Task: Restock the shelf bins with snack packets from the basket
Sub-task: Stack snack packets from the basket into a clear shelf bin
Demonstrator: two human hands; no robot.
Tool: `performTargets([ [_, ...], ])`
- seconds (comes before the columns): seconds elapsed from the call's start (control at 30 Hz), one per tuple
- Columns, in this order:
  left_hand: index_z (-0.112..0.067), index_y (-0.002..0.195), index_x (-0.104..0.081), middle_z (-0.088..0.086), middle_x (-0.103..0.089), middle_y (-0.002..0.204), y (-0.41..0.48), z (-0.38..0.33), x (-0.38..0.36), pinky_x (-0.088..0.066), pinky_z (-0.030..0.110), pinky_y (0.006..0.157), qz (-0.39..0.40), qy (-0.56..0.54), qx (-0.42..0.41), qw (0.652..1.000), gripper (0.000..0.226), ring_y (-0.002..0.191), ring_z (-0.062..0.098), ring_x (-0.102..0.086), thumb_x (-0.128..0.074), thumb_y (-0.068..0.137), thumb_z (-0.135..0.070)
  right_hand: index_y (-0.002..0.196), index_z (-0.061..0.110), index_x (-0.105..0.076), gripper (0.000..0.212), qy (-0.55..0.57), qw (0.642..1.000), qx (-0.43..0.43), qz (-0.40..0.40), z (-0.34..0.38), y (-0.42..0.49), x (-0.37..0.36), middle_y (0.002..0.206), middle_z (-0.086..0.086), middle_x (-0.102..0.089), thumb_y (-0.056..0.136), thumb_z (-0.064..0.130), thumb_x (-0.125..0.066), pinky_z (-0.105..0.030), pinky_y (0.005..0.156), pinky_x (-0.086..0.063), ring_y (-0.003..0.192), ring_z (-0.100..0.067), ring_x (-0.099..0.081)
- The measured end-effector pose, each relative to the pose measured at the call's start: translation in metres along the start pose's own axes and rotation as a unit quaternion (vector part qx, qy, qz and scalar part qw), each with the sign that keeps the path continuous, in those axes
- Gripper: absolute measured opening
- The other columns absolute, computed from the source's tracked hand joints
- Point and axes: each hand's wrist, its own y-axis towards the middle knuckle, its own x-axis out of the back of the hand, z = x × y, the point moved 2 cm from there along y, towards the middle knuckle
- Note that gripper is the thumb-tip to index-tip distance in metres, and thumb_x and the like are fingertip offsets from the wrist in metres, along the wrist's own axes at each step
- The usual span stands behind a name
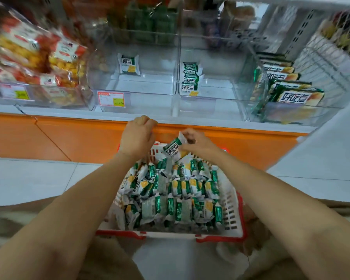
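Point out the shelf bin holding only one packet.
The bin with the orange price tag: one packet sits at its back, while the bin to its right holds a row.

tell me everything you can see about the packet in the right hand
The snack packet is a small pillow-shaped pouch of glossy film, white with a green band and bold dark characters. It looks sealed, with a crimped top edge. The right hand pinches that top end, so it hangs tilted, lower end toward the left, above the far end of the basket. Whether it touches the packets below cannot be told.
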Motion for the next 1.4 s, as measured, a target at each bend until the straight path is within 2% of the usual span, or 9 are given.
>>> performTargets([
  [0.1,-0.005,0.115,-0.067,0.017,-0.064,0.108,0.009,-0.012,0.029,-0.047,0.045,0.08,-0.046,-0.006,-0.008,0.999,0.036,0.092,0.041,-0.06,-0.05,0.083,-0.013,0.104,0.021,-0.052,0.029,0.039,0.997,0.056,-0.046,0.033,-0.013,0.021,0.108,-0.018,-0.065,0.086,0.007,-0.069,-0.024,0.063,-0.049,0.084,-0.018,-0.06],
  [0.23,-0.005,0.12,-0.064,0.017,-0.062,0.113,0.021,-0.027,0.055,-0.043,0.045,0.088,-0.069,0.002,-0.03,0.997,0.035,0.099,0.039,-0.058,-0.057,0.086,-0.007,0.11,0.025,-0.053,0.035,0.053,0.982,0.141,-0.118,0.078,-0.023,0.055,0.073,-0.013,-0.045,0.087,0.001,-0.065,-0.03,0.06,-0.045,0.068,-0.022,-0.049],
  [0.4,-0.006,0.12,-0.063,0.015,-0.062,0.117,0.04,-0.039,0.067,-0.044,0.047,0.089,-0.077,0.008,-0.074,0.994,0.036,0.105,0.036,-0.058,-0.056,0.085,-0.009,0.101,0.015,-0.056,0.026,0.038,0.959,0.182,-0.216,0.116,-0.011,0.095,0.084,0.0,-0.06,0.084,0.005,-0.073,-0.021,0.055,-0.045,0.062,-0.005,-0.055],
  [0.6,-0.007,0.138,-0.052,0.017,-0.046,0.147,0.07,-0.038,0.056,-0.032,0.048,0.111,-0.034,0.009,-0.097,0.995,0.048,0.133,0.036,-0.043,-0.059,0.091,-0.011,0.092,0.022,-0.053,0.034,-0.001,0.952,0.169,-0.256,0.119,0.03,0.128,0.092,-0.009,-0.061,0.078,0.001,-0.076,-0.027,0.061,-0.05,0.078,-0.02,-0.05],
  [0.7,-0.011,0.15,-0.036,0.013,-0.032,0.157,0.082,-0.034,0.043,-0.024,0.045,0.117,-0.003,0.017,-0.109,0.994,0.059,0.143,0.032,-0.032,-0.056,0.096,-0.018,0.094,0.023,-0.053,0.038,-0.046,0.958,0.127,-0.254,0.106,0.058,0.134,0.082,0.008,-0.052,0.075,0.001,-0.078,-0.041,0.072,-0.05,0.075,-0.018,-0.048],
  [0.87,-0.014,0.156,-0.016,0.01,-0.028,0.16,0.09,-0.024,0.023,-0.023,0.044,0.12,0.008,0.001,-0.112,0.994,0.062,0.144,0.028,-0.031,-0.035,0.102,-0.037,0.105,0.013,-0.058,0.037,-0.14,0.966,0.06,-0.207,0.088,0.09,0.131,0.069,0.011,-0.044,0.077,0.006,-0.08,-0.02,0.051,-0.037,0.056,-0.007,-0.044],
  [1.1,-0.013,0.156,-0.017,0.009,-0.032,0.158,0.093,-0.015,0.005,-0.026,0.043,0.118,-0.029,0.036,-0.135,0.99,0.062,0.143,0.025,-0.035,-0.027,0.102,-0.039,0.095,0.015,-0.064,0.036,-0.257,0.948,0.029,-0.187,0.075,0.123,0.123,0.093,0.004,-0.056,0.069,0.013,-0.087,-0.023,0.06,-0.033,0.08,-0.015,-0.051],
  [1.2,-0.012,0.156,-0.017,0.008,-0.032,0.158,0.093,-0.016,0.003,-0.026,0.043,0.117,-0.036,0.048,-0.134,0.989,0.062,0.142,0.025,-0.036,-0.028,0.101,-0.038,0.083,0.016,-0.059,0.035,-0.27,0.945,0.01,-0.182,0.074,0.131,0.121,0.088,0.004,-0.056,0.065,0.007,-0.087,-0.014,0.052,-0.03,0.078,-0.014,-0.051],
  [1.4,-0.014,0.157,-0.012,0.006,-0.03,0.159,0.093,-0.014,0.0,-0.024,0.043,0.118,-0.032,0.057,-0.131,0.989,0.063,0.143,0.024,-0.034,-0.029,0.101,-0.039,0.067,0.02,-0.05,0.042,-0.284,0.941,-0.009,-0.187,0.072,0.137,0.12,0.088,-0.002,-0.063,0.058,0.002,-0.087,-0.026,0.062,-0.042,0.079,-0.019,-0.057],
])
